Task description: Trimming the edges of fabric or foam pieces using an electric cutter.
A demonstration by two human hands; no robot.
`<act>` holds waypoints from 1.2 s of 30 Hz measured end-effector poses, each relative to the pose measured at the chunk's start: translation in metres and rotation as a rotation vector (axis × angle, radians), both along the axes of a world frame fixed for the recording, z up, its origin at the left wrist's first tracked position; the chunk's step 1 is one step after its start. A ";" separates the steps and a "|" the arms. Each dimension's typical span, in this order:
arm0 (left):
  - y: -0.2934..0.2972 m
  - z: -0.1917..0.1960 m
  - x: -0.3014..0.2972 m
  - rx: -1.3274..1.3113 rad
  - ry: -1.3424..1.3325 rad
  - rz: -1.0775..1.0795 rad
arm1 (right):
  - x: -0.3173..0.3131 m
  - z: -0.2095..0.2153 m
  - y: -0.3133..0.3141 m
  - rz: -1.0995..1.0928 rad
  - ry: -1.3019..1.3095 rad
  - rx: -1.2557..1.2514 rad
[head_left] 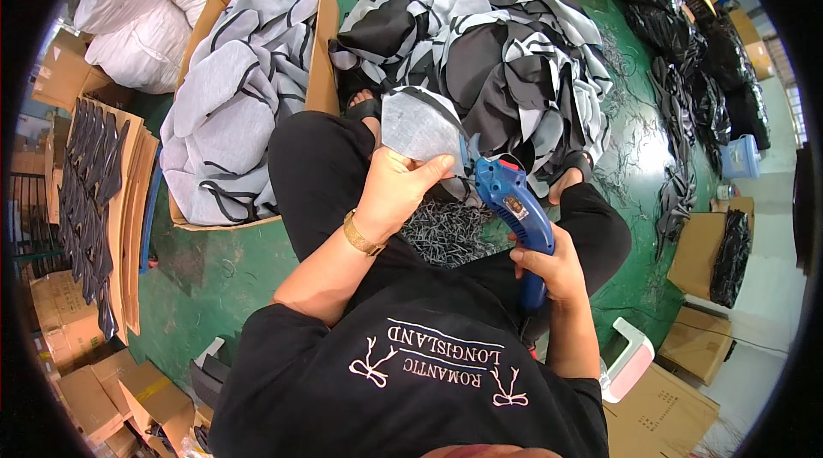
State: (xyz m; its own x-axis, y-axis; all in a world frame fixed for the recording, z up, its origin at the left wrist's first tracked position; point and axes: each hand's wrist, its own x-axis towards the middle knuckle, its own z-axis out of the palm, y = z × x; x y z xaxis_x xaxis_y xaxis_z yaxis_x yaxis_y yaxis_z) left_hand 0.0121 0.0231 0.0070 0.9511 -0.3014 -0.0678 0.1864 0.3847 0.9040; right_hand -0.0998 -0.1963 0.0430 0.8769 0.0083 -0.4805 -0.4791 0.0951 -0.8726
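My left hand (pixel 396 188) pinches the near edge of a grey fabric piece (pixel 417 125) with black trim, holding it up between my knees. Wrapped in my right hand (pixel 553 263) is the handle of blue electric scissors (pixel 516 201). Their cutting head is at the right edge of the fabric piece; whether the blade touches it I cannot tell. Just beyond lies a big heap of black and grey fabric pieces (pixel 480 63). Below the tool, a mound of thin dark trimmings (pixel 446 233) covers the floor between my legs.
A cardboard box (pixel 324 72) full of similar grey pieces stands by my left knee. White sacks (pixel 141 46) are behind it. Black plastic bags (pixel 660 21) line the right side. Loose threads litter the green floor (pixel 630 106). A pink-and-white object (pixel 630 364) sits near my right elbow.
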 end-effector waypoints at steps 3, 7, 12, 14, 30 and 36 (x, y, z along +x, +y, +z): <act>0.004 -0.003 0.001 0.043 0.001 -0.046 | 0.006 0.002 0.002 0.013 -0.027 0.008; 0.000 0.000 -0.006 -0.070 0.091 -0.116 | 0.015 0.008 0.001 -0.033 -0.147 -0.002; -0.004 0.002 -0.017 -0.125 0.194 -0.186 | 0.035 0.023 0.008 -0.116 -0.359 -0.348; -0.006 0.002 -0.023 -0.129 0.191 -0.228 | 0.040 0.028 0.021 -0.127 -0.370 -0.411; 0.008 -0.008 -0.024 -0.140 0.218 0.066 | 0.003 0.011 0.011 0.033 -0.189 -0.073; 0.008 -0.014 -0.014 -0.185 0.173 0.074 | -0.014 0.001 -0.002 0.083 -0.028 -0.044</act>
